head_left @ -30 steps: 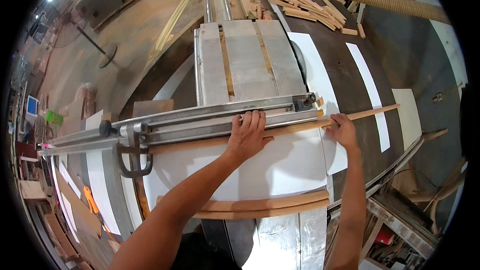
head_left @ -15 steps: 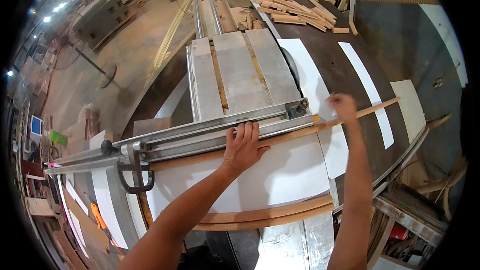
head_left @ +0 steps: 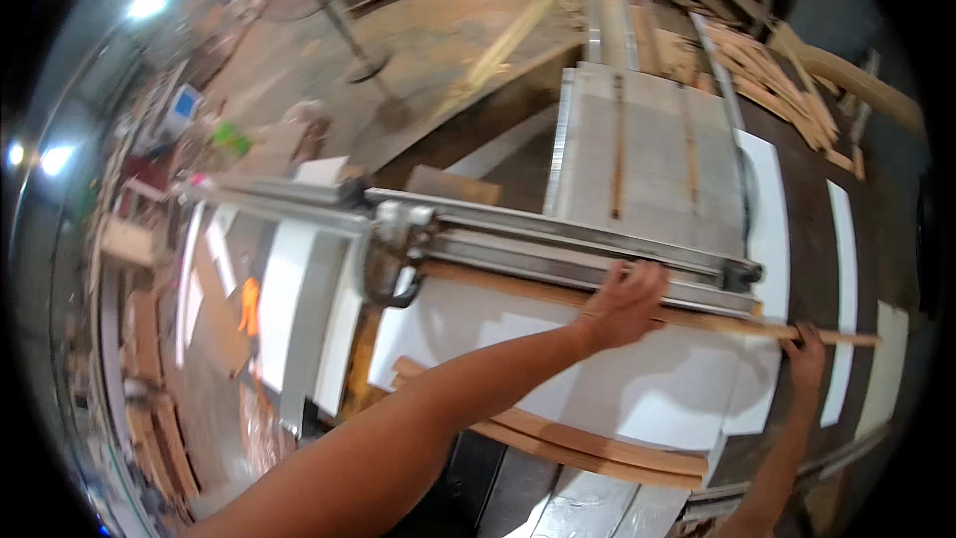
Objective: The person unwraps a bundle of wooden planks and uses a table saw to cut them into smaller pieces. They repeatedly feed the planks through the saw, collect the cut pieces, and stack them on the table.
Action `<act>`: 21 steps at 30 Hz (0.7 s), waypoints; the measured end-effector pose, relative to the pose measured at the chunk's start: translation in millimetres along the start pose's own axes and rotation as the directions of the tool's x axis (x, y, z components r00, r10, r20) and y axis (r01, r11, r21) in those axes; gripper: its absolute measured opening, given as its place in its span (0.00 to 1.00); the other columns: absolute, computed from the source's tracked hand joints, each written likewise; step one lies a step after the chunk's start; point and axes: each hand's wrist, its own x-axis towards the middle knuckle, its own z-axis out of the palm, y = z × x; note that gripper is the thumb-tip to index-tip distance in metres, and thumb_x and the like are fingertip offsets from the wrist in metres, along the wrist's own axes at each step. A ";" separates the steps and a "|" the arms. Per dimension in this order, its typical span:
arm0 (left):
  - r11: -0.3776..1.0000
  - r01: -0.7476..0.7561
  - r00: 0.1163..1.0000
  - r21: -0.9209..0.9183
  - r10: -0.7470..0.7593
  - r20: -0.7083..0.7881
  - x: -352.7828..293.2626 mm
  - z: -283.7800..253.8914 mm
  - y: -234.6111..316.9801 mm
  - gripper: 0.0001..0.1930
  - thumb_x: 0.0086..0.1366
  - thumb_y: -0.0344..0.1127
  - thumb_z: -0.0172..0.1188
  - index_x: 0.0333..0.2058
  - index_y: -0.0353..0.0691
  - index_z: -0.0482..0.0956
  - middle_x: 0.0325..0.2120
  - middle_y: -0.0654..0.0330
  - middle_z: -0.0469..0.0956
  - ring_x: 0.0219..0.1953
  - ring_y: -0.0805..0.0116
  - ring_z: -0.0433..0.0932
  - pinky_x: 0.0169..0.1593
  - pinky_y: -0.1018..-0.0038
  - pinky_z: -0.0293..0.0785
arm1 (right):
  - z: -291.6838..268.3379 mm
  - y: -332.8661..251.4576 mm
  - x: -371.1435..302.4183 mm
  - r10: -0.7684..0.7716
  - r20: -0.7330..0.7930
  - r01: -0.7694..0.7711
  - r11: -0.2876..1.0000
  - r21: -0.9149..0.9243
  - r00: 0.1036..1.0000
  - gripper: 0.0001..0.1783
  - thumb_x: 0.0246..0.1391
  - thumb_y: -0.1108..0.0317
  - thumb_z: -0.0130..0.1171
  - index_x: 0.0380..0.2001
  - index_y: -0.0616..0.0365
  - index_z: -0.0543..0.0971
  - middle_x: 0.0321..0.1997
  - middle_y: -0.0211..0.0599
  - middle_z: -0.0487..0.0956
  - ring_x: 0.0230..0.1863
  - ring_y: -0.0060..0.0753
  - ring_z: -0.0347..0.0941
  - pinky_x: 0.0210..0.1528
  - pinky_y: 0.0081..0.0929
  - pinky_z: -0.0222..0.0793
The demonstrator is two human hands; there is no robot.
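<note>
A long wooden strip [head_left: 717,321] lies along the near side of a metal fence [head_left: 558,238], its right end reaching past the fence. My left hand [head_left: 627,301] curls over the fence edge, fingers on the metal and thumb at the strip, pressing the two together. Farther right, my right hand [head_left: 805,357] grips the strip near its right end from the near side. Beneath the strip is a white sheet [head_left: 607,394]. More wooden strips [head_left: 597,450] lie side by side near me, partly behind my left forearm. The view is somewhat blurred.
A slotted metal machine table [head_left: 652,159] stands beyond the fence. A dark looped handle [head_left: 383,291] sits at the fence's left part. Cut wood pieces [head_left: 767,75] are piled at the far right. An orange-handled tool [head_left: 249,307] lies to the left.
My view has swung left, so the scene sits farther right and is tilted. My right hand, blurred above the strip before, has come down onto it; my left hand remains at the fence.
</note>
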 end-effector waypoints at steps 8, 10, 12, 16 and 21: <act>0.999 0.019 1.000 0.039 -0.019 0.009 -1.0 -12.2 -3.5 0.42 0.55 0.65 0.63 0.57 0.33 0.72 0.49 0.53 0.71 0.53 0.57 0.67 0.56 0.55 0.63 | 30.9 42.5 11.4 -0.096 -0.085 0.104 0.989 0.103 0.992 0.27 0.42 0.79 0.71 0.50 0.71 0.78 0.52 0.51 0.79 0.53 0.50 0.75 0.60 0.39 0.69; 0.999 0.013 1.000 0.032 -0.013 0.013 3.5 -10.7 -2.3 0.42 0.55 0.65 0.63 0.56 0.33 0.72 0.49 0.52 0.71 0.53 0.57 0.68 0.56 0.55 0.62 | 25.6 48.5 13.6 -0.160 -0.101 0.166 0.985 0.049 0.982 0.27 0.42 0.79 0.70 0.50 0.72 0.78 0.52 0.51 0.79 0.53 0.49 0.76 0.59 0.39 0.70; 0.999 0.022 0.998 0.030 -0.024 0.060 8.5 -9.3 -0.3 0.42 0.55 0.65 0.63 0.56 0.33 0.72 0.49 0.52 0.72 0.53 0.57 0.68 0.56 0.54 0.62 | 24.9 47.6 10.4 -0.108 -0.071 0.116 0.986 0.120 0.992 0.27 0.42 0.79 0.70 0.50 0.72 0.78 0.51 0.51 0.79 0.52 0.48 0.76 0.57 0.38 0.71; 0.999 0.039 0.996 0.015 -0.038 -0.080 -2.9 12.1 -9.9 0.43 0.55 0.66 0.64 0.57 0.34 0.73 0.49 0.51 0.72 0.53 0.56 0.69 0.57 0.52 0.61 | 17.5 11.1 23.3 -0.075 -0.034 0.079 0.984 0.158 0.997 0.27 0.42 0.76 0.71 0.50 0.69 0.80 0.51 0.48 0.80 0.50 0.45 0.78 0.55 0.36 0.74; 0.995 0.094 0.994 0.023 -0.095 0.060 19.6 -7.3 -8.9 0.44 0.52 0.64 0.68 0.56 0.32 0.72 0.49 0.52 0.73 0.53 0.58 0.70 0.58 0.52 0.61 | 13.5 -5.6 38.6 -0.107 -0.142 0.113 0.993 0.032 0.984 0.28 0.41 0.69 0.75 0.47 0.67 0.82 0.49 0.46 0.81 0.49 0.46 0.79 0.53 0.36 0.75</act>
